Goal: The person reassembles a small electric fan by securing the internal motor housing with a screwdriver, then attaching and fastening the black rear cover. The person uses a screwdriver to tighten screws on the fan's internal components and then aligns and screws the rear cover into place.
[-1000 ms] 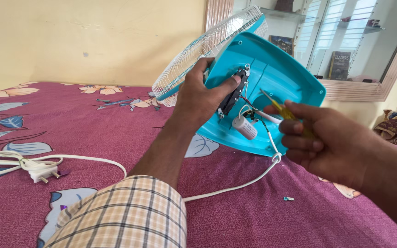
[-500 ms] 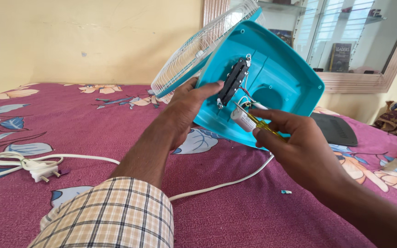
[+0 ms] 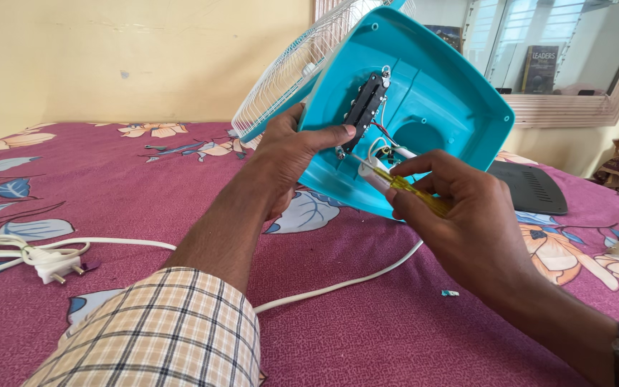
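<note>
A table fan lies tipped on a maroon floral bedsheet, its turquoise base (image 3: 438,93) turned up toward me and its white wire grille (image 3: 288,79) behind. My left hand (image 3: 291,154) grips the base's left edge, thumb next to a black switch board (image 3: 364,109) fixed inside. My right hand (image 3: 460,222) holds a yellow-handled screwdriver (image 3: 410,192), its tip pointing at the lower end of the board. A white cylindrical capacitor (image 3: 375,173) and loose wires sit just under the tip, partly hidden by my fingers.
The fan's white power cord (image 3: 338,285) trails over the bedsheet (image 3: 145,193) to a coiled bundle with a plug (image 3: 51,264) at left. A dark grey vented cover (image 3: 531,188) lies right of the base. A small blue scrap (image 3: 450,292) lies near my right wrist. A mirror stands behind.
My right hand has brought the screwdriver from the right of the base in to the lower end of the switch board. The left hand slid lower along the base's edge, and the fan tilted up slightly.
</note>
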